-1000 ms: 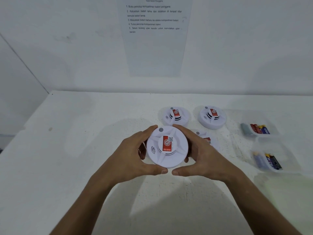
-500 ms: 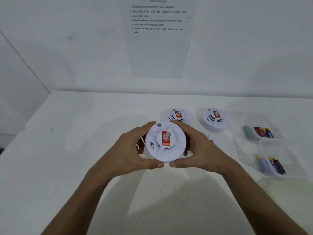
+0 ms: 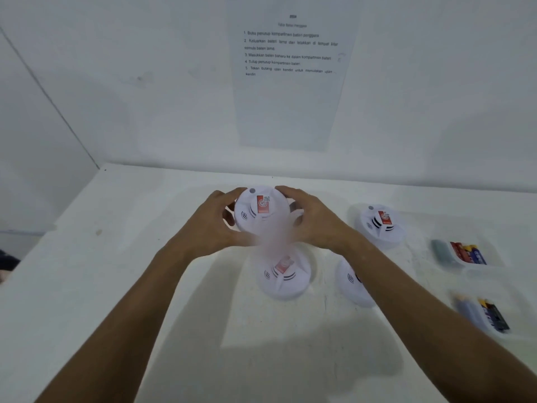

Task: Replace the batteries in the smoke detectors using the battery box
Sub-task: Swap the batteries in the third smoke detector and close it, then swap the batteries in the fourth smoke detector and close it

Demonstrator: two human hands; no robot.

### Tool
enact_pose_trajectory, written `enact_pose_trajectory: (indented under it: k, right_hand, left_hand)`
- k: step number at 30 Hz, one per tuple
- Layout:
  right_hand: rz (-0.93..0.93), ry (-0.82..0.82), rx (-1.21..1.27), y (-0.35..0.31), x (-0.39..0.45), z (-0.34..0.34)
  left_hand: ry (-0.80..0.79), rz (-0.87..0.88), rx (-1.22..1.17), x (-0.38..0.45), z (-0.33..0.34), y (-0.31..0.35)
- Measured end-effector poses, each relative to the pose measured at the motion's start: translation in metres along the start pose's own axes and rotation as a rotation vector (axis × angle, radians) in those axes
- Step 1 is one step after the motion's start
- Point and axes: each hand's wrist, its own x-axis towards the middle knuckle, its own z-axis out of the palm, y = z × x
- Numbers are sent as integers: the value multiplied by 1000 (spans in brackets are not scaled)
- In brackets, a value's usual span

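Observation:
A round white smoke detector (image 3: 259, 209) with a red label is held up above the table between both hands. My left hand (image 3: 213, 221) grips its left rim and my right hand (image 3: 315, 221) grips its right rim, fingers curled over the top edge. Its lower edge is blurred. Three more white detectors stand on the table: one (image 3: 283, 276) below my hands, one (image 3: 380, 225) at the right, one (image 3: 348, 282) partly hidden by my right forearm. Two clear battery boxes lie at the right, the far box (image 3: 462, 253) and the near box (image 3: 483, 312), each with several batteries.
The white table (image 3: 116, 286) meets a white wall at the back and a side wall at the left. A printed instruction sheet (image 3: 289, 74) hangs on the back wall above the detectors.
Both hands have carried the held detector away from me toward the back wall and higher. A detector on the table below the hands has come into sight.

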Motion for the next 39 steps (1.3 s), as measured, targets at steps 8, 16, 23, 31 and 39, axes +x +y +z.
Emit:
enact_pose_trajectory:
  k: [8, 16, 23, 31, 39]
  right_hand:
    - [75, -2, -103, 29, 37, 29]
    - [139, -21, -206, 39, 49, 38]
    - [177, -38, -197, 40, 52, 42]
    - [106, 155, -176, 22, 18, 1]
    - [296, 159, -217, 60, -25, -57]
  left_hand:
    - [7, -157, 64, 10, 10, -31]
    - [-84, -235, 152, 17, 13, -35]
    - [-74, -290, 148, 17, 11, -35]
    - [3, -174, 113, 31, 7, -8]
    - [-320, -38, 213, 80, 61, 32]
